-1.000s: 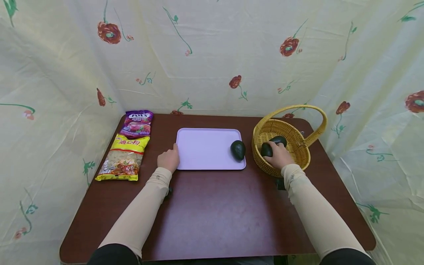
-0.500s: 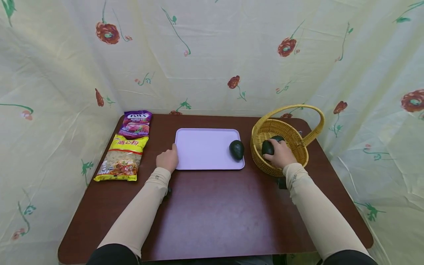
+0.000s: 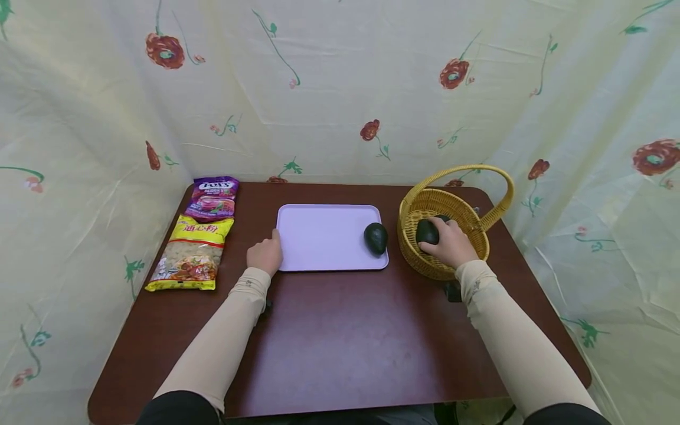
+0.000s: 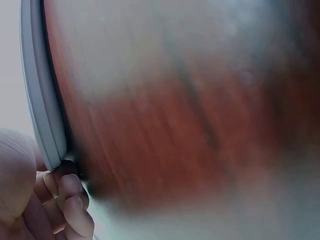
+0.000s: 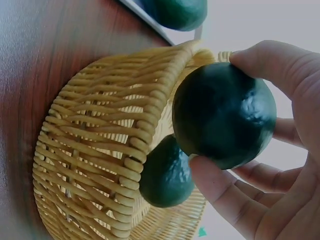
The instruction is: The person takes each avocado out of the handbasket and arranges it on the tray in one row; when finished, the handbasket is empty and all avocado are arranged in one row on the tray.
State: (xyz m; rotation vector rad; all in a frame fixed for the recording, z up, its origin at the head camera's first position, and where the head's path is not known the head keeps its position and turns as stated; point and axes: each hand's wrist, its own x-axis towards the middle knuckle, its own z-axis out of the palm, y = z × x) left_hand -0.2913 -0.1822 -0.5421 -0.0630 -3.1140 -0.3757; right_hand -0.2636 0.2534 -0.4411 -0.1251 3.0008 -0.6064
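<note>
My right hand [image 3: 454, 243] grips a dark green avocado [image 3: 427, 232] over the wicker basket [image 3: 482, 251], thumb on one side and fingers on the other. A second avocado [image 5: 167, 172] lies inside the basket, partly hidden behind the held one in the head view. The lilac tray [image 3: 319, 236] is flat on the table, with another avocado [image 3: 376, 238] near its right edge. At the tray's left edge my left hand [image 3: 264, 255] holds the rim; the left wrist view shows its curled fingers [image 4: 72, 200] right at the tray's corner.
On the table's left lie a yellow pasta bag [image 3: 192, 251] and a purple Fox's candy bag [image 3: 212, 198]. The basket's tall arched handle [image 3: 496, 171] rises over its opening. A flowered curtain [image 3: 319, 88] hangs behind the brown table [image 3: 340, 342].
The right hand has raised the avocado a little from the basket, and it now covers more of the second one. My left hand stays at the tray; the head view has shifted slightly.
</note>
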